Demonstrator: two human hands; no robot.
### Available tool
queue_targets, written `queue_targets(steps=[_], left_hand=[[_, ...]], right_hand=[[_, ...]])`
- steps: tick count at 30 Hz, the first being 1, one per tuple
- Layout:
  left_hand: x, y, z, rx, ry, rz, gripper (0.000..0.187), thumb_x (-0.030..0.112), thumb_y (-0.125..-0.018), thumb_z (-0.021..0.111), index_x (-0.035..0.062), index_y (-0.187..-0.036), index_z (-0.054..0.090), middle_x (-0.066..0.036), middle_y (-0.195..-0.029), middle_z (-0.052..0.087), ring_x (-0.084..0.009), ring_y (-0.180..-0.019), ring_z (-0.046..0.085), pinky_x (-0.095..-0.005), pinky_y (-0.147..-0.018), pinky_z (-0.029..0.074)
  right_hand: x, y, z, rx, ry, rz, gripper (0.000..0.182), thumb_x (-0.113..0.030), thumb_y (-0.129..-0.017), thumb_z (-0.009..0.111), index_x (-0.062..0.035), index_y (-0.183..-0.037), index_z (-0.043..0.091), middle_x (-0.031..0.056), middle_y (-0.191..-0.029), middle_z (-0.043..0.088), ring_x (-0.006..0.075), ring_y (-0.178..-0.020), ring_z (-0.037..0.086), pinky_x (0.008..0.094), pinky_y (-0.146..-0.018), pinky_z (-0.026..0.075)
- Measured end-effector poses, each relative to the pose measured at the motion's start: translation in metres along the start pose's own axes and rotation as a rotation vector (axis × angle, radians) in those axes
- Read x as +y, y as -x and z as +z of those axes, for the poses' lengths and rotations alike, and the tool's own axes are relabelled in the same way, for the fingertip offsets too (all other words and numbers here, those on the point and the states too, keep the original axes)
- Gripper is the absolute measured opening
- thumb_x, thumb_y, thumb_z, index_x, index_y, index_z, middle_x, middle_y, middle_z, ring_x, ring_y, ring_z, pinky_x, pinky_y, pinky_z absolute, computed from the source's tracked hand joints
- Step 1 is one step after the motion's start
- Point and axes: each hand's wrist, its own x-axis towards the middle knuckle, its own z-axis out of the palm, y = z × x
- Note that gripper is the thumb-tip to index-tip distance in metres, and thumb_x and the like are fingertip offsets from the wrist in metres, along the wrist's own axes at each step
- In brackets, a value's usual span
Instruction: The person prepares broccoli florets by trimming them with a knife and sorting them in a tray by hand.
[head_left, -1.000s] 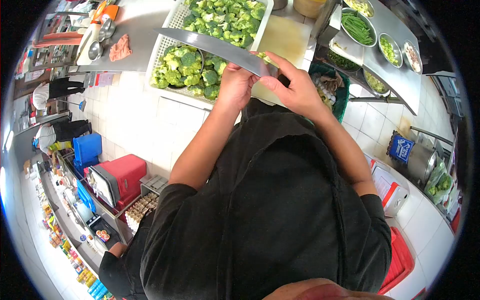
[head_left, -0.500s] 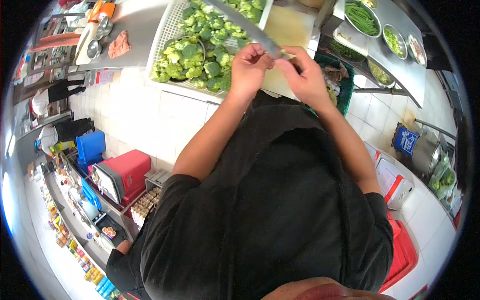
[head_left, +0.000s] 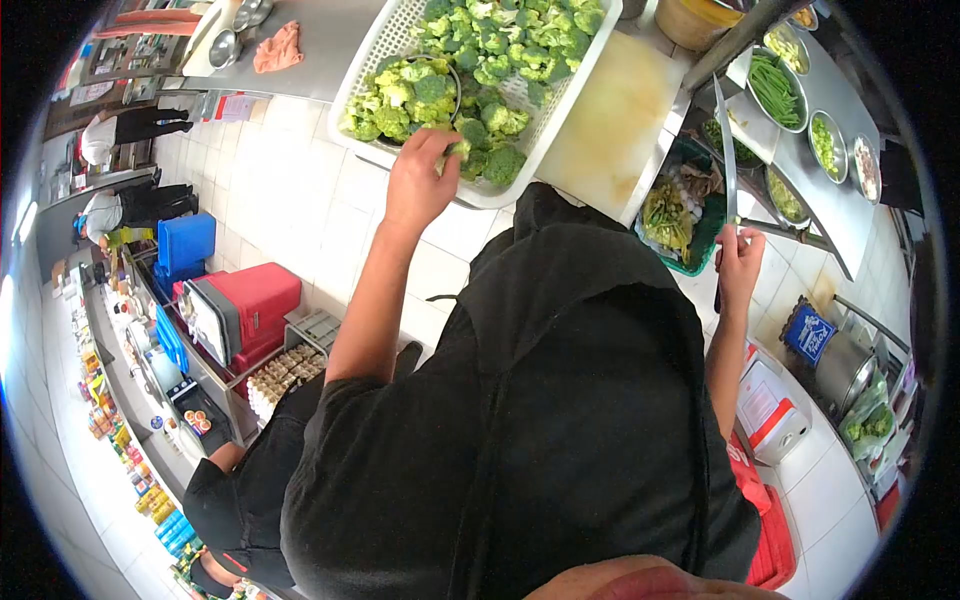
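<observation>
My left hand (head_left: 424,182) is over the near edge of a white perforated basket (head_left: 549,142), fingers pinched on a small broccoli floret (head_left: 459,149). Cut broccoli (head_left: 500,35) fills much of that basket. Inside it, at the left, a round metal bowl (head_left: 458,90) is heaped with more florets (head_left: 395,98). Out to the right, my right hand (head_left: 738,262) grips a long knife (head_left: 728,150) by its handle, blade pointing up and away from me. Just left of the knife is a green crate (head_left: 690,265) of trimmings (head_left: 665,215).
A stained cutting board (head_left: 615,115) lies right of the basket. Metal bowls of green beans (head_left: 775,90) and chopped greens (head_left: 822,145) stand on the right-hand table. A pink cloth (head_left: 278,48) lies on the left counter. Another person in black (head_left: 250,500) is close at my left.
My hands have parted from their place together over the cutting board. The left went to the basket with a floret; the right carried the knife to the right and lower.
</observation>
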Motion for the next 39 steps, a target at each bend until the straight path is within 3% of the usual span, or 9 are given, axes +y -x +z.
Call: queue_targets(steps=[3,8,11,18,22,25,34,37,39], left_hand=[[-0.010,0.003,0.001,-0.024,-0.064,0.048,0.025,0.002,-0.078,0.069,0.0028,-0.102,0.070,-0.016,-0.105,0.066,-0.0355,-0.098,0.063,-0.0425,-0.086,0.052],[0.002,-0.019,0.011,0.072,-0.024,0.140,0.024,0.005,-0.078,0.073,0.0021,-0.102,0.069,-0.017,-0.102,0.067,-0.0359,-0.099,0.064,-0.0421,-0.087,0.053],[0.001,-0.047,0.030,0.074,-0.008,0.167,0.023,0.006,-0.079,0.073,0.0019,-0.102,0.070,-0.017,-0.100,0.068,-0.0363,-0.096,0.064,-0.0418,-0.086,0.053],[-0.004,-0.112,0.095,-0.256,-0.263,0.048,0.037,0.031,-0.082,0.070,0.0077,-0.111,0.069,-0.020,-0.105,0.069,-0.0372,-0.100,0.066,-0.0481,-0.088,0.053],[0.007,-0.121,0.113,-0.490,-0.361,-0.090,0.037,0.031,-0.081,0.069,0.0076,-0.110,0.065,-0.019,-0.103,0.070,-0.0375,-0.095,0.068,-0.0488,-0.084,0.055],[-0.003,-0.121,0.134,-0.360,-0.363,-0.030,0.032,0.027,-0.081,0.068,0.0086,-0.107,0.065,-0.019,-0.100,0.070,-0.0372,-0.093,0.068,-0.0484,-0.082,0.055],[-0.010,-0.118,0.137,-0.226,-0.134,-0.196,0.026,0.018,-0.078,0.066,0.0065,-0.102,0.067,-0.018,-0.094,0.071,-0.0344,-0.087,0.069,-0.0444,-0.078,0.056],[-0.010,-0.115,0.126,-0.043,0.145,-0.201,0.027,0.017,-0.077,0.069,0.0065,-0.102,0.067,-0.017,-0.086,0.070,-0.0306,-0.079,0.069,-0.0394,-0.074,0.056],[-0.006,-0.109,0.115,0.018,0.384,-0.202,0.026,0.006,-0.080,0.068,0.0046,-0.106,0.067,-0.010,-0.087,0.069,-0.0188,-0.075,0.067,-0.0323,-0.069,0.054]], right_hand=[[0.033,-0.006,-0.020,-0.047,0.058,0.034,0.018,-0.019,-0.097,0.066,-0.0088,-0.100,0.052,0.0022,-0.077,0.063,0.0041,-0.052,0.045,0.0220,-0.044,0.033],[0.052,-0.008,-0.022,0.004,0.091,0.129,0.043,-0.027,-0.099,0.063,-0.0128,-0.138,0.053,0.0014,-0.070,0.062,0.0049,-0.049,0.046,0.0221,-0.041,0.032],[0.059,-0.007,-0.020,0.011,0.094,0.133,0.047,-0.028,-0.098,0.065,-0.0106,-0.139,0.052,0.0012,-0.069,0.060,0.0055,-0.049,0.046,0.0227,-0.042,0.033],[0.067,-0.005,-0.002,-0.003,0.050,0.047,0.043,-0.025,-0.098,0.065,-0.0035,-0.134,0.056,-0.0006,-0.068,0.058,0.0038,-0.053,0.046,0.0215,-0.047,0.033],[0.052,0.009,0.016,-0.022,-0.016,0.094,0.037,-0.022,-0.100,0.061,-0.0068,-0.133,0.056,-0.0038,-0.066,0.054,0.0022,-0.050,0.042,0.0204,-0.044,0.030],[0.046,0.018,0.024,-0.062,-0.080,0.117,0.039,-0.021,-0.098,0.064,-0.0041,-0.133,0.055,-0.0029,-0.070,0.057,0.0035,-0.055,0.045,0.0216,-0.047,0.032],[0.016,0.027,0.038,-0.163,-0.079,0.046,0.042,-0.018,-0.098,0.064,-0.0031,-0.136,0.053,-0.0020,-0.075,0.057,0.0046,-0.062,0.047,0.0219,-0.053,0.034],[-0.012,0.022,0.047,-0.232,-0.130,0.045,0.042,-0.016,-0.099,0.061,-0.0026,-0.137,0.052,-0.0024,-0.074,0.056,0.0044,-0.062,0.047,0.0217,-0.053,0.034],[-0.040,0.019,0.054,-0.306,-0.158,0.067,0.042,-0.016,-0.099,0.059,-0.0024,-0.138,0.051,-0.0026,-0.074,0.055,0.0043,-0.063,0.047,0.0214,-0.053,0.035]])
